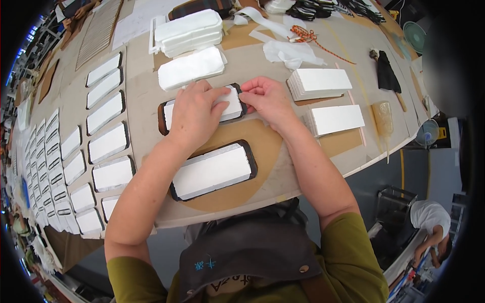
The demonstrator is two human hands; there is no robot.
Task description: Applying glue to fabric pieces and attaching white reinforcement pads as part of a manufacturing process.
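Flat on the white rectangular panel (233, 107) lies my left hand (196, 112), its thumb and index finger apart and other fingertips toward the far edge. Beneath that panel is a dark-edged backing piece (162, 119), brown at its left end. At the right end, my right hand (266, 100) pinches the dark edge between thumb and fingers; the exact grip is partly hidden. Nearer me, a second white panel (212, 171) rests on a black-rimmed backing piece (254, 160), with a narrow light-grey strip along its far side.
White stacked pads (188, 30) stand at the back, a single white pad (192, 68) before them. Two stacks of white panels (320, 82) are on the right, near a yellowish bottle (383, 119) and a black brush (387, 71). Finished-looking pieces (110, 140) line the left.
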